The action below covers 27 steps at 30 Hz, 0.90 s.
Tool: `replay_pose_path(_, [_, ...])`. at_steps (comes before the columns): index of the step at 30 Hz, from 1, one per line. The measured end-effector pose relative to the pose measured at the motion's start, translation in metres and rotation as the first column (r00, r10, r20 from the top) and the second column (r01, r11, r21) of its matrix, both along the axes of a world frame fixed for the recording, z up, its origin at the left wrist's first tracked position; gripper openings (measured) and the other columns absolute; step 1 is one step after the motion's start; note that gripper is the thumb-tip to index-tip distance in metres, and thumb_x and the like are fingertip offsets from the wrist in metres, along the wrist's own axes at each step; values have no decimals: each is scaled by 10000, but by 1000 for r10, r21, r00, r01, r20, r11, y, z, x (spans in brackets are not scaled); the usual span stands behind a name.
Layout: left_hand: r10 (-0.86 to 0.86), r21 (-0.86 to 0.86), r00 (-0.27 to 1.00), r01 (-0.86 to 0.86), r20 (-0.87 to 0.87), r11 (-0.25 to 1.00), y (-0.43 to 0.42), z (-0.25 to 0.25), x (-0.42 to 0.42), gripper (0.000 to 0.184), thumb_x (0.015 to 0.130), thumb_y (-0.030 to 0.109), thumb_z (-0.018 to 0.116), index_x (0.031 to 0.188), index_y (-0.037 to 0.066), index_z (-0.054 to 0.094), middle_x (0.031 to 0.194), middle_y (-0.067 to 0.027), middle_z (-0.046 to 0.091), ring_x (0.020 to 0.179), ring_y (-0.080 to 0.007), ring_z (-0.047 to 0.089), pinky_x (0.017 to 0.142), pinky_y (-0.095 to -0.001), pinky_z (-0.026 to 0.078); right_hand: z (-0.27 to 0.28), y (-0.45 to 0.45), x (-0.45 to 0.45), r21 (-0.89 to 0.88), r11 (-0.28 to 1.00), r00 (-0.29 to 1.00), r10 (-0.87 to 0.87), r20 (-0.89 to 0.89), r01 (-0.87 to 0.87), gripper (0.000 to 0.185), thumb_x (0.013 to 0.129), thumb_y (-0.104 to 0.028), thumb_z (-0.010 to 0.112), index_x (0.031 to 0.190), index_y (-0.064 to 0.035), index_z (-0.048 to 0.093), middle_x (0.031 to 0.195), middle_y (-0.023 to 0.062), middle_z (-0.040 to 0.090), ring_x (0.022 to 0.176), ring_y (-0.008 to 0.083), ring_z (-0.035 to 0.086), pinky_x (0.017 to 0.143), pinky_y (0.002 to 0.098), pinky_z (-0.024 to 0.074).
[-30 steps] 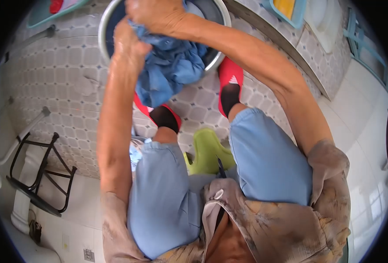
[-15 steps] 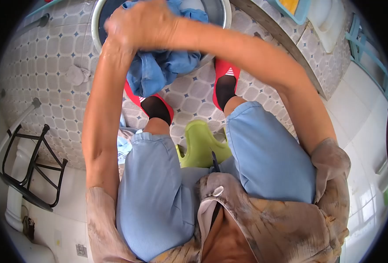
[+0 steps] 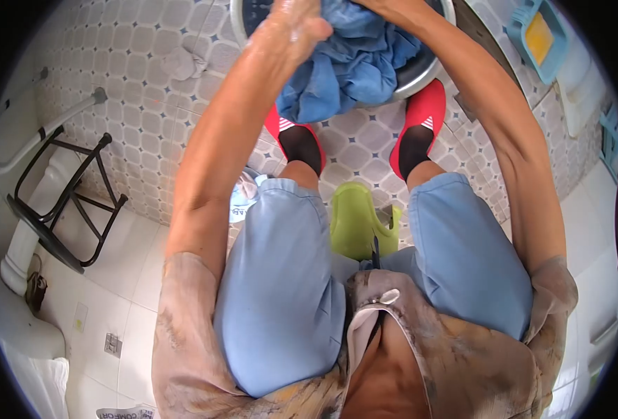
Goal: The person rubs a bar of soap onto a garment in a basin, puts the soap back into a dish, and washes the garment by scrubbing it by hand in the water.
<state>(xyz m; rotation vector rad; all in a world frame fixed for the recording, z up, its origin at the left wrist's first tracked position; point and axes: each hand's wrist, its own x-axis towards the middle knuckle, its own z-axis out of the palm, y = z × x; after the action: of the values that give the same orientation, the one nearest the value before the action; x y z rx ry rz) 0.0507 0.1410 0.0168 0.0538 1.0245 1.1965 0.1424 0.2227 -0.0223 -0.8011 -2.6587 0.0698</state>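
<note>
Planting red shoes by the near rim of the basin, letting blue cloth spill right over it! Showing a wet left hand at the cloth's left edge with thumb spread and fingers cut off; showing barely a sliver of right hand, leaving either grip impossible to tell.

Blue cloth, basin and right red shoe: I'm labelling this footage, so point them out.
Blue cloth [image 3: 356,72], head view: its bunched middle.
Basin [image 3: 416,86], head view: its near rim.
Right red shoe [image 3: 431,100], head view: its front.
</note>
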Motion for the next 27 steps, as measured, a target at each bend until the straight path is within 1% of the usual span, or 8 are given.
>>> replay_pose_path(6, [23,-141,997,-33,-73,990,0,-6,-7,212,902,210,581,1020,52,661,956,-68,677,840,-173,657,691,-323,531,54,-70,-11,-217,950,953,168,-251,-225,169,828,-218,573,787,-63,627,635,129,622,523,284,631,445,417,507])
replay_pose_path(12, [21,-130,998,-13,64,991,-2,-31,-1,274,879,242,609,1024,12,646,1013,-132,671,948,-231,644,843,-377,504,21,-23,3,-198,973,985,-91,146,119,203,840,-254,569,788,-71,641,635,141,629,538,294,637,466,397,514])
replay_pose_path(14, [40,168,274,461,-961,872,-11,-100,-9,218,919,227,449,838,112,616,805,-53,645,724,-195,621,664,-403,513,45,-42,4,-68,973,976,218,-27,-219,207,797,-232,575,802,-48,672,681,155,656,583,322,663,510,431,536])
replay_pose_path(16, [-297,-116,736,287,-609,951,3,-108,-33,255,953,306,478,971,101,629,896,-49,677,837,-167,658,727,-331,535,49,-52,-2,-156,975,969,120,-215,-156,206,814,-248,579,859,-60,650,744,158,666,636,337,674,543,446,550])
replay_pose_path(18, [35,-286,996,-59,-87,956,-1,-11,-1,280,970,327,463,860,114,606,777,-33,633,670,-149,606,637,-288,491,25,-9,-1,-298,945,985,-95,145,135,210,820,-254,581,876,-56,622,725,163,660,650,346,677,551,465,548])
replay_pose_path(22, [161,-192,981,-180,-109,965,6,-19,-5,248,955,311,494,832,120,593,700,-32,598,660,-143,597,628,-286,483,58,-25,0,-415,897,988,-127,86,151,178,816,-244,586,828,-69,616,712,165,664,654,338,682,532,448,547])
replay_pose_path(25, [-30,197,812,-106,582,975,-17,-108,-42,226,961,268,499,975,77,620,910,-97,673,889,-178,669,793,-326,541,58,-67,-8,-210,964,963,108,-248,-162,109,778,-201,594,808,-97,608,630,143,619,555,319,646,469,442,511])
replay_pose_path(27, [79,20,964,-86,253,996,-13,-33,-15,219,960,261,503,969,75,620,924,-94,670,877,-187,668,788,-334,543,37,-59,-10,-223,949,920,130,-370,-224,113,793,-209,583,804,-100,610,607,144,613,546,319,644,467,443,509])
